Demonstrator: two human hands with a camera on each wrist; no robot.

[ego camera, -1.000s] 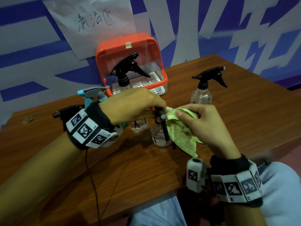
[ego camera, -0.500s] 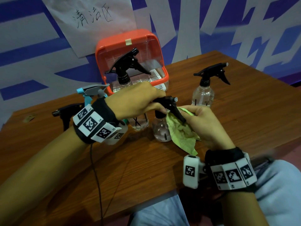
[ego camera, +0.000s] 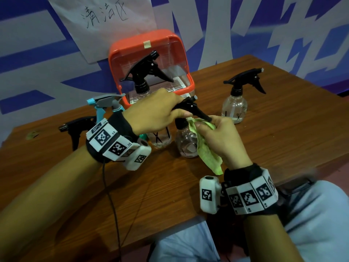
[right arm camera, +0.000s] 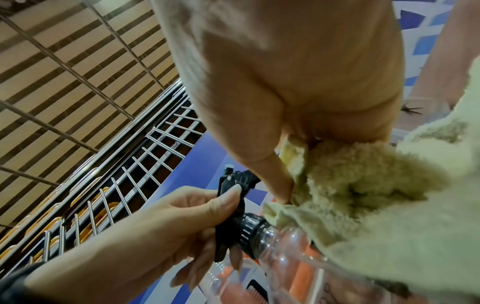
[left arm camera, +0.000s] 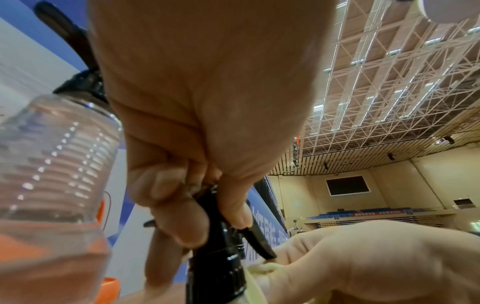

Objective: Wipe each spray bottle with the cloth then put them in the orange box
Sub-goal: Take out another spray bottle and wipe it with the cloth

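A clear spray bottle (ego camera: 186,143) with a black trigger head (ego camera: 190,108) stands on the wooden table (ego camera: 283,129) in front of me. My left hand (ego camera: 156,114) grips that head from above, fingers curled round it (left arm camera: 221,236). My right hand (ego camera: 221,137) pinches a light green cloth (ego camera: 205,150) against the bottle's neck and trigger (right arm camera: 249,230). The cloth (right arm camera: 363,195) drapes down the bottle's right side. The orange box (ego camera: 151,59) stands open at the back, its white grate floor showing.
Another black-headed clear bottle (ego camera: 149,80) stands before the box, one more (ego camera: 236,103) at the right. A blue-and-grey sprayer (ego camera: 105,103) and a black sprayer (ego camera: 77,127) are at the left, partly behind my wrist. A paper sign (ego camera: 105,21) hangs on the wall.
The bottle's trigger head has turned from pointing toward me to pointing right. My right hand with the cloth has shifted up to the neck and trigger.
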